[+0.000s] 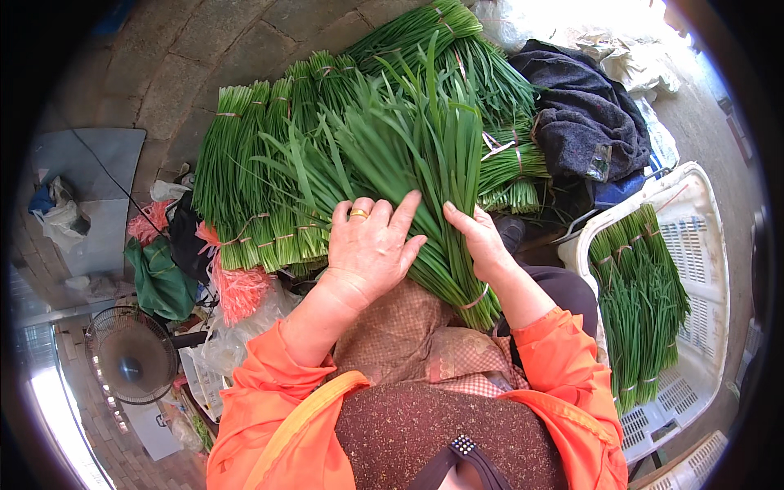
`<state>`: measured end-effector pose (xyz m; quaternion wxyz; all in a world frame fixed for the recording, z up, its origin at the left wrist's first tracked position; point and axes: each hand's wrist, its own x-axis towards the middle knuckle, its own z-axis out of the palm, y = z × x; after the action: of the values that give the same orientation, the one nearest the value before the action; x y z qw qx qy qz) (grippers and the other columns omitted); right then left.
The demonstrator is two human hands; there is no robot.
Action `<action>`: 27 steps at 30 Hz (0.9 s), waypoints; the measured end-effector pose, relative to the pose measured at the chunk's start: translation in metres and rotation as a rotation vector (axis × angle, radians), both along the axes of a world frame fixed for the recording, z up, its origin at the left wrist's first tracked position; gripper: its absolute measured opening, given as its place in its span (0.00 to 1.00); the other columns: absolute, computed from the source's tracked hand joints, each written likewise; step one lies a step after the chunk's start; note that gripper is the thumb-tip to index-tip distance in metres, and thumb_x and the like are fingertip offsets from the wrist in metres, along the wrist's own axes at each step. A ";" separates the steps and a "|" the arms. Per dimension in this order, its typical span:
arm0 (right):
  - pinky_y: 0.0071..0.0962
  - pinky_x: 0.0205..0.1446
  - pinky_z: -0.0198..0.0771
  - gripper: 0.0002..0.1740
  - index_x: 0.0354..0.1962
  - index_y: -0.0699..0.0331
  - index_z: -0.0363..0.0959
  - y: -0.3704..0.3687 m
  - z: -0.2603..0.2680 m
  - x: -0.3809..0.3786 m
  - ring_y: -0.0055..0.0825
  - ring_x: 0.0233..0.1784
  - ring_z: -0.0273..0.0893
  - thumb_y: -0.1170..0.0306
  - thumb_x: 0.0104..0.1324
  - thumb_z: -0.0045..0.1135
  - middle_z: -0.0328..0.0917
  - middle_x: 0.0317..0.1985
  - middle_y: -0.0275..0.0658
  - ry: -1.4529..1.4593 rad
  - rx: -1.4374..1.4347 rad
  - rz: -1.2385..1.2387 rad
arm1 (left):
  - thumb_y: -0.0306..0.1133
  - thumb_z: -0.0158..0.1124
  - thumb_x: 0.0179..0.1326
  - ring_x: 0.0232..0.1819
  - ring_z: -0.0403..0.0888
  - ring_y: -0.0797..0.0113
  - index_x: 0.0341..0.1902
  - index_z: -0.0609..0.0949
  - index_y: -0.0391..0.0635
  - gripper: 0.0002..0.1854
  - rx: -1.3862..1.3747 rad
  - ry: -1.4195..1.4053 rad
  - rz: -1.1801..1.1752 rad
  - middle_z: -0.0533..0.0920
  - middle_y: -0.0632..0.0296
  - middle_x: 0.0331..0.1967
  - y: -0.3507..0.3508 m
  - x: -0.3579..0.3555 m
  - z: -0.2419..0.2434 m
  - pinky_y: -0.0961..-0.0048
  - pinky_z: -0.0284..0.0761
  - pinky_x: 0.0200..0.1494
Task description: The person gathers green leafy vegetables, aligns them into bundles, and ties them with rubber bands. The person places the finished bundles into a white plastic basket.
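A loose-topped bundle of garlic chives (450, 245) lies across my lap, its leaves fanning away from me. A band ties it near the cut ends. My right hand (484, 242) grips the bundle's right side, thumb on top and the other fingers hidden beneath. My left hand (373, 245), with a ring on one finger, is spread palm down over the leaves on the left. The leaves under it are blurred. Just beyond, tied chive bundles (239, 165) are stacked side by side. A checked apron (392, 337) covers my lap.
On the right stands a white plastic crate (698, 269) holding several tied bundles. A dark cloth (588, 116) lies behind it. To the left are pink plastic ties (239, 294), a green bag (159, 278) and a fan (130, 355). More bundles (422, 30) lie at the back.
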<state>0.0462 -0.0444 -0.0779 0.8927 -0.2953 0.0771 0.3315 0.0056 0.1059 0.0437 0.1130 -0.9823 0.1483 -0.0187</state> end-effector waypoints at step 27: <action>0.29 0.52 0.73 0.21 0.55 0.62 0.68 -0.017 0.000 0.025 0.27 0.47 0.77 0.62 0.69 0.56 0.78 0.47 0.37 0.202 0.012 -0.400 | 0.19 0.58 0.58 0.63 0.72 0.50 0.62 0.73 0.39 0.25 -0.685 -0.022 -0.274 0.75 0.49 0.60 -0.056 0.037 -0.037 0.61 0.65 0.65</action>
<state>0.0716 -0.0618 -0.0774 0.9301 -0.2343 0.2213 0.1763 0.0424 0.0498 0.0064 -0.2244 -0.9338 0.2625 -0.0931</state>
